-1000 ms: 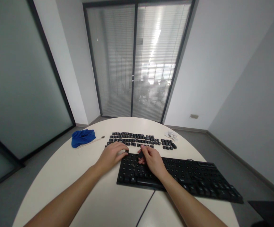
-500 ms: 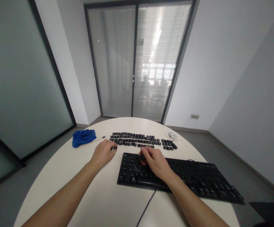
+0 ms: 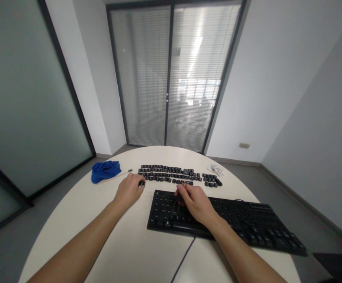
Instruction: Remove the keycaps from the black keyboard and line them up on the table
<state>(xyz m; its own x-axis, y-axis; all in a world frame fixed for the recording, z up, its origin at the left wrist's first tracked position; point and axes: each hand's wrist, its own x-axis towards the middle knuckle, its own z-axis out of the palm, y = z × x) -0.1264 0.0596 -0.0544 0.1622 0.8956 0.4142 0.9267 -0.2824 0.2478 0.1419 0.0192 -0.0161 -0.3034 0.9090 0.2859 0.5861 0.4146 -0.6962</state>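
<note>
My right hand [image 3: 196, 202] pinches a wire keycap puller [image 3: 175, 209] over the left half of a black keyboard [image 3: 232, 214]. The puller's thin loops point down at the keyboard, where many bare key sockets show; whether they touch it I cannot tell. My left hand [image 3: 129, 188] rests on the table left of the keyboard, its fingers curled round a small dark keycap [image 3: 141, 183]. Beyond both hands lie rows of loose black keycaps [image 3: 165, 175], with a smaller group [image 3: 212, 180] to their right. Keys remain on the keyboard's near right part.
A blue cloth [image 3: 106, 171] lies at the table's left, beside a brush [image 3: 117, 175] with a pale handle. Crumpled white material [image 3: 216, 169] sits at the back right. A dark cable [image 3: 184, 257] runs toward me across the round white table [image 3: 123, 247].
The puller's wire loops have shifted slightly to the right and stand at a different angle over the keyboard. My left hand has barely moved. The whole view has drifted a little.
</note>
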